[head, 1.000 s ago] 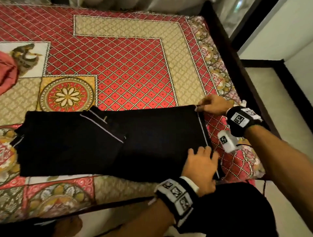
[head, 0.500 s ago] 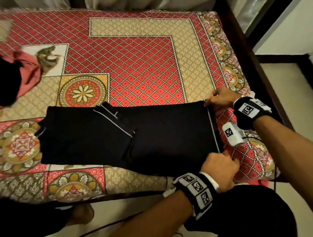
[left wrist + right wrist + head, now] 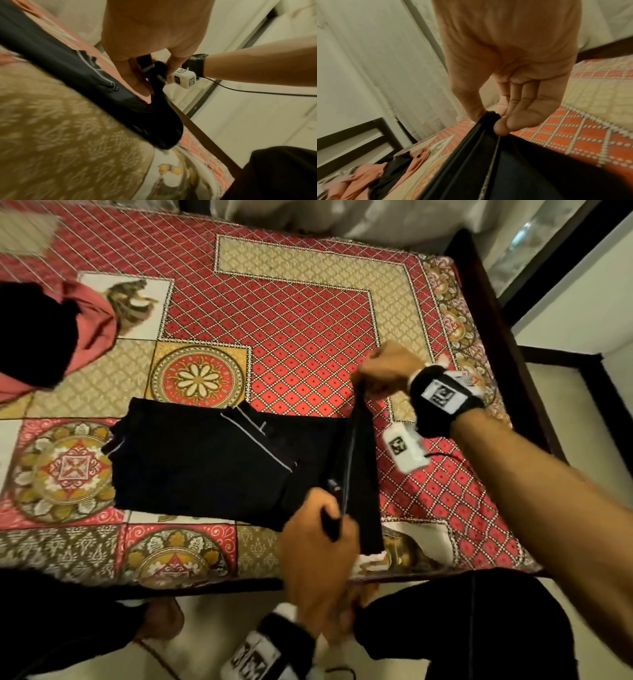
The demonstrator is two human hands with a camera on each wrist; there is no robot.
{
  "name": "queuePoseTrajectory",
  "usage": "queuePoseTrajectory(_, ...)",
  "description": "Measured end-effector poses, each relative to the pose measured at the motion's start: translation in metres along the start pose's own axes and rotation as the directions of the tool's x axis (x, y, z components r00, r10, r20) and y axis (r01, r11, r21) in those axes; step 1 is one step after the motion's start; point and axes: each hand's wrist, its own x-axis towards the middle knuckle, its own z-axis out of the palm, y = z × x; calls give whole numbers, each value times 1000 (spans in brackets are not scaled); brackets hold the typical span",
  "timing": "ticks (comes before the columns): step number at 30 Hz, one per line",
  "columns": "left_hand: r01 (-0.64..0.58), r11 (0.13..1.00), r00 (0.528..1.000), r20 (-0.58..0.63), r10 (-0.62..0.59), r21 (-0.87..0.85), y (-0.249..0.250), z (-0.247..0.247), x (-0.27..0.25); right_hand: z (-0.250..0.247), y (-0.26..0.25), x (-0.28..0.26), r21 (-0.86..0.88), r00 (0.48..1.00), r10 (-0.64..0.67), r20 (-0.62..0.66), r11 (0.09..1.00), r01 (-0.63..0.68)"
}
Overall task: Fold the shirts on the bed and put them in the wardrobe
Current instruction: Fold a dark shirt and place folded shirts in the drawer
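Support: dark wooden-framed bed [image 3: 493, 313] under red-and-gold patterned cotton bedspread [image 3: 274, 337].
Near edge: folded black shirt with white piping [image 3: 205, 467], flat on bedspread.
Far left: crumpled pink and black clothes [image 3: 51, 337].

A: What covers the mattress?

B: A red and gold patterned bedspread [image 3: 281, 337], with a diamond lattice, a beige L-shaped band and round flower medallions.

A: And at the edges?

B: A dark wooden bed frame [image 3: 486, 302] runs along the right side, pale floor tiles [image 3: 561, 412] beyond it. White curtains [image 3: 368, 60] hang behind the bed's far end.
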Motion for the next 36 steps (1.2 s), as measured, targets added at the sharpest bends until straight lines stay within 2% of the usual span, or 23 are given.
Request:
queuePoseTrajectory(2, 143, 989, 990, -2, -143, 22, -29, -25, -10, 43, -23, 2, -4, 998, -41, 53, 999, 41)
queuePoseTrajectory(5, 227, 962, 972, 18, -233, 154, -63, -50, -26, 88, -28, 0, 56, 990, -71, 121, 996, 64)
queuePoseTrajectory(7, 275, 941, 961, -30, -275, 199, -71, -58, -33, 94, -12, -2, 93, 992, -115, 49, 990, 110)
queuePoseTrajectory(9, 252, 924, 967, -105, -232, 286, -73, -60, -36, 85, 17, -2, -9, 980, -139, -141, 990, 139)
queuePoseTrajectory(10, 184, 930, 981, -114, -156, 319, -67, -56, -36, 77, 34, -2, -72, 961, -140, -239, 989, 126)
queuePoseTrajectory(12, -5, 935, 999, -46, 23, 354, -50, -40, -28, 61, 65, -3, -88, 950, -78, -303, 995, 54)
queuePoseTrajectory(13, -62, 925, 997, -10, 71, 374, -42, -30, -19, 55, 76, -4, -64, 957, -41, -287, 998, 24)
queuePoseTrajectory(14, -53, 921, 998, -16, 64, 386, -36, -22, -7, 52, 86, -4, -45, 963, -23, -267, 999, 11)
queuePoseTrajectory(15, 27, 926, 998, -59, -5, 376, -35, -16, 6, 49, 91, -4, -35, 968, -38, -248, 999, 30)
queuePoseTrajectory(17, 236, 929, 968, -158, -197, 286, -39, -16, 23, 53, 89, -5, -53, 967, -155, -201, 988, 148)
queuePoseTrajectory(18, 262, 930, 958, -185, -219, 258, -42, -19, 23, 58, 83, -4, -81, 959, -234, -160, 971, 223)
queuePoseTrajectory(21, 209, 949, 968, -191, -165, 238, -47, -23, 3, 84, 50, 1, -169, 919, -394, 12, 905, 391)
queuePoseTrajectory(24, 313, 932, 938, -214, -274, 180, -49, -18, -5, 111, 22, 13, -257, 908, -401, 123, 871, 419)
queuePoseTrajectory(26, 343, 931, 922, -235, -309, 122, -49, -16, -2, 120, 15, 18, -276, 918, -384, 99, 876, 396)
queuePoseTrajectory(29, 308, 951, 923, -242, -300, -5, -40, -20, -1, 115, 15, 16, -182, 914, -405, -5, 900, 397)
queuePoseTrajectory(32, 187, 981, 945, -262, -194, -52, -23, -27, -7, 99, 16, 9, -52, 900, -420, -111, 907, 417)
queuePoseTrajectory(36, 69, 997, 947, -313, -73, -23, -23, -57, -15, 97, -10, 5, 74, 879, -459, -128, 880, 470)
